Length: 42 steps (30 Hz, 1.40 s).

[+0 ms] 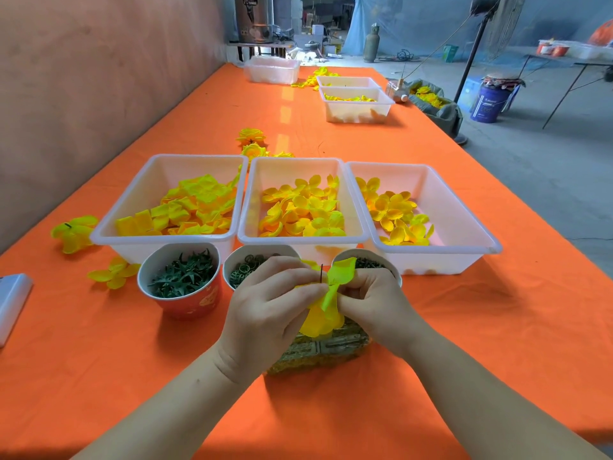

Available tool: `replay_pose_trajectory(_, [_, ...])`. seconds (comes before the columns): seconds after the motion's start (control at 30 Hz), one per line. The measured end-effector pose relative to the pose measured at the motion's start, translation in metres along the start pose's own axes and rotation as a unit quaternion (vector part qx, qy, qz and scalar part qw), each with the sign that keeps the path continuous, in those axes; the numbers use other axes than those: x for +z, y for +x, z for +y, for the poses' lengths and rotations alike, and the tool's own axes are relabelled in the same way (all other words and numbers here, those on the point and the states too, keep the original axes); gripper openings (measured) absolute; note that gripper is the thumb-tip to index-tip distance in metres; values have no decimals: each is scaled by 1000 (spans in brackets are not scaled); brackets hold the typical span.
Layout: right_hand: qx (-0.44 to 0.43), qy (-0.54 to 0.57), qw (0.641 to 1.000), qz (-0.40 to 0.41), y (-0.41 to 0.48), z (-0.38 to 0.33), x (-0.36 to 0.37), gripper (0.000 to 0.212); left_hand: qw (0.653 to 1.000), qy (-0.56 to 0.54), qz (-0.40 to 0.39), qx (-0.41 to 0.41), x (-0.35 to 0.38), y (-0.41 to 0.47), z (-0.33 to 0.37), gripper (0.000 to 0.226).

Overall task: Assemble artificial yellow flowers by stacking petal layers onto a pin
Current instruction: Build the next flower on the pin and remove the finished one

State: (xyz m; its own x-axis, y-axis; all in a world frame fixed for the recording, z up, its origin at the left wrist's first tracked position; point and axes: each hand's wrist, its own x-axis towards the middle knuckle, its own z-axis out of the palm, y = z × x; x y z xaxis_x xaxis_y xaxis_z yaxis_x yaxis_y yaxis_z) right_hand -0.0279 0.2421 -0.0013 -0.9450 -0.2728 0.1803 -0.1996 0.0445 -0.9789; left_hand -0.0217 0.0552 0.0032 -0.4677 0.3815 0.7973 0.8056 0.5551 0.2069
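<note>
- The left hand [268, 300] is curling its fingers and pinching the yellow petal layer [321, 322] at the layer's nine o'clock side.
- The right hand [374, 300] is pinching the same petal layer from its three o'clock side, with thumb and fingertips closing on the fabric.
- The petal layer is hanging between the two hands, above the surface. One lobe is pointing to one o'clock and a larger lobe is drooping to six o'clock.
- The pin [321, 272] is standing upright, dark and thin, at the petal layer's twelve o'clock edge. Its lower end is hiding behind fingers and fabric, so which hand is holding it cannot be told.
- A greenish block [331, 346] is lying on the orange surface [99, 360] directly under the hands.
- Three cups are sitting just beyond the hands:
  - a red cup [189, 303] of dark green spiky pieces at ten o'clock;
  - a middle cup [229, 260] of small rings at eleven o'clock;
  - a right cup [371, 252] at one o'clock, partly hiding behind the right hand.
- Behind the cups, three white bins are standing side by side, each holding yellow petals: the left bin [172, 171], the middle bin [292, 171] and the right bin [447, 210].
- Loose yellow petals [74, 232] are lying on the surface at nine o'clock, beside the left bin.
- Finished flowers [251, 136] are lying at twelve o'clock, beyond the bins.
</note>
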Motion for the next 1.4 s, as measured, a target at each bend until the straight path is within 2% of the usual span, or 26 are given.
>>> replay_pose_trajectory(0.07, [5, -13, 1000, -7, 0, 0, -2, 13, 999, -39, -28, -12, -3, 0, -4, 21])
replay_pose_trajectory(0.2, [25, -12, 999, -44, 1, -4, -9, 20, 997, -49, -60, -17, -10, 5, -4, 15])
replay_pose_trajectory(0.3, [20, -12, 998, -65, 1, -4, -13, 12, 997, -26, -63, -30, -8, 4, 2, 14])
replay_pose_trajectory(0.47, [15, 17, 996, -87, -1, -7, -12, 26, 998, 17, -45, -40, 1, -3, 13, 12])
replay_pose_trajectory(0.57, [44, 41, 993, -105, -4, -12, -14, 29, 998, 41, -41, -39, 2, -7, 14, 13])
replay_pose_trajectory(0.63, [82, 46, 992, -87, 1, -11, -17, 24, 997, 40, -42, -41, 2, -9, 15, 13])
replay_pose_trajectory(0.73, [168, 96, 980, -50, 8, -12, -18, 29, 998, 36, -37, -40, 3, -12, 15, 16])
replay_pose_trajectory(0.83, [113, 9, 993, -32, 5, -13, -17, 27, 998, 49, -42, -24, 3, -13, 14, 15])
replay_pose_trajectory(0.93, [58, -22, 998, -11, 2, -16, -16, 9, 998, 29, -54, -29, 2, -14, 12, 16])
replay_pose_trajectory(1.0, [54, -46, 998, 6, 4, -19, -16, 14, 998, -6, -55, -43, 0, -15, 10, 18])
replay_pose_trajectory(1.27, [137, -62, 988, 28, -1, -34, -14, 32, 993, -60, -68, -72, -7, -11, 8, 22])
replay_pose_trajectory(1.4, [158, -107, 981, 41, -5, -37, -7, 41, 991, -81, -52, -93, -5, -14, 6, 32])
